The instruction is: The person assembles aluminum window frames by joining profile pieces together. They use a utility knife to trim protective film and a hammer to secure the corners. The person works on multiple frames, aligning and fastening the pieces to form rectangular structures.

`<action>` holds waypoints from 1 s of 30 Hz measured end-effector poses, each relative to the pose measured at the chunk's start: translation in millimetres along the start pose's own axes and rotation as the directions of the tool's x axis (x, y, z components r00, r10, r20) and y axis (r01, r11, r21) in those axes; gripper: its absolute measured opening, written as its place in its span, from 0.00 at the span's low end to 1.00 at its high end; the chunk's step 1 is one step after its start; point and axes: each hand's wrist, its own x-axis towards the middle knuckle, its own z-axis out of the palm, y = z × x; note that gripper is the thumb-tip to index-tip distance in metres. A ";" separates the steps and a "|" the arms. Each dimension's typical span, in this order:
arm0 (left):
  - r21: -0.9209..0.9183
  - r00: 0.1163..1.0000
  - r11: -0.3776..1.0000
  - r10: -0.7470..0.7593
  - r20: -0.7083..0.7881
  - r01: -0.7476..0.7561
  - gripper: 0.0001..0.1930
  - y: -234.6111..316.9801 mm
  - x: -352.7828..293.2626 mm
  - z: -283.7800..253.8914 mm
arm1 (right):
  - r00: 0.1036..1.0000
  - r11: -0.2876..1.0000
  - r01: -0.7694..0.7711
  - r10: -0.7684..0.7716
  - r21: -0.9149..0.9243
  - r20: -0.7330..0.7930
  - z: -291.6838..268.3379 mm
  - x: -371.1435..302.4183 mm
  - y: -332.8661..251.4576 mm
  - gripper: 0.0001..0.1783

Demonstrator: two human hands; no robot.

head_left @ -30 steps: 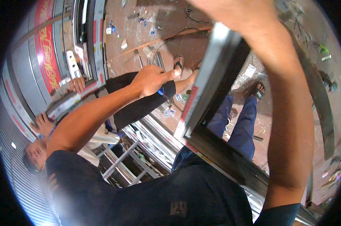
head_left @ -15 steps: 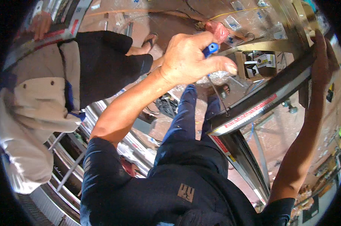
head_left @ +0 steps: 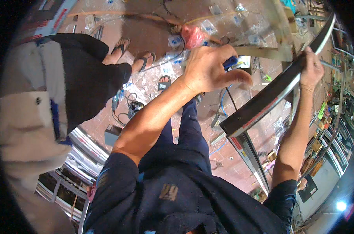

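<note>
My left hand (head_left: pixel 210 68) is closed around a blue-handled tool (head_left: pixel 230 61) whose thin dark shaft (head_left: pixel 232 99) points down toward the corner of a dark metal frame (head_left: pixel 263 111). My right hand (head_left: pixel 311 66) grips the upper rail of that frame, farther along to the right. The frame holds a clear pane (head_left: pixel 278 124) through which I see the brick floor. My own dark trousers and shirt fill the lower middle.
Another person in a beige top and black trousers (head_left: pixel 79 82), wearing sandals (head_left: pixel 145 60), stands at the left. Cables, small clear bags and a pink object (head_left: pixel 192 36) litter the brick floor. Shiny metal rails (head_left: pixel 83 156) lie lower left; cluttered shelves (head_left: pixel 337 128) run along the right.
The view has swung round. My left hand with the blue tool has come from near the other person over to the frame's corner. My right hand has slid a little along the rail.
</note>
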 end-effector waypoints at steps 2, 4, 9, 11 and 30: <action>0.128 0.986 0.990 -0.083 0.147 0.064 0.33 4.6 13.1 -1.5 | 0.995 0.996 -0.056 0.049 0.073 0.092 -2.0 -0.6 -4.4 0.18; 0.239 0.906 0.962 -0.215 0.366 0.131 0.30 9.9 26.8 -8.1 | 0.990 0.996 -0.086 0.086 -0.010 0.112 -4.5 -0.8 -21.5 0.20; 0.192 0.987 0.974 -0.141 0.082 0.123 0.24 28.3 68.2 -38.0 | 0.906 0.432 -0.339 0.388 0.836 0.167 -49.3 3.3 -56.9 0.14; 0.022 0.946 0.966 -0.248 -0.210 0.258 0.21 17.8 61.6 -52.1 | 0.900 0.306 -0.404 0.302 0.862 0.314 -80.1 -25.9 -89.6 0.16; -0.361 0.886 0.900 -0.054 0.460 0.243 0.14 136.6 -270.9 9.2 | 0.655 0.401 -0.755 0.491 0.519 0.574 -18.9 -475.1 -169.7 0.26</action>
